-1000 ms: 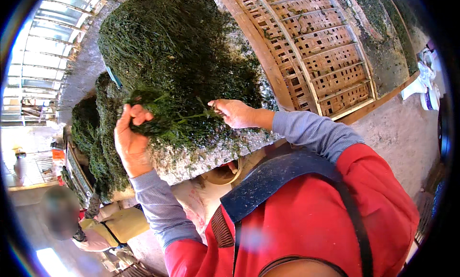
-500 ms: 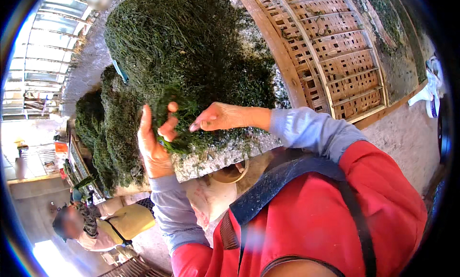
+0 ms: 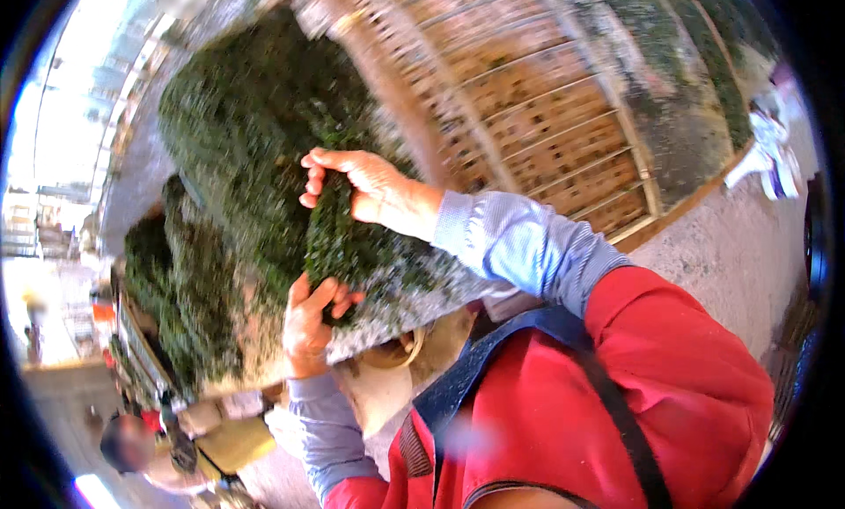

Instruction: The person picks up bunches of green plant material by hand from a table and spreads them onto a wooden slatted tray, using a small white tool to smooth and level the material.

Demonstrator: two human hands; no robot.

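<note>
A bunch of dark green, stringy seaweed (image 3: 333, 232) is stretched between my hands in front of the big heap. My left hand (image 3: 312, 320) grips its lower end, thumb and fingers closed. Farther away, my right hand (image 3: 374, 188) has its fingers curled round the upper part. Behind the bunch rises a large mound of the same seaweed (image 3: 238, 104), blurred by motion. Loose bits lie scattered on the pale tabletop (image 3: 396, 302) near the right forearm.
Wooden lattice trays (image 3: 546, 113) lean at the far right. Beyond the left side stand more seaweed piles (image 3: 194, 289). A round container (image 3: 387, 355) sits below the table edge. Another person (image 3: 167, 447) works at the lower left. A white bag (image 3: 766, 157) lies at the right.
My right hand has moved up and away from my left, which has lowered slightly. The seaweed bunch is now drawn out between them. The whole view has shifted, showing more of the trays.
</note>
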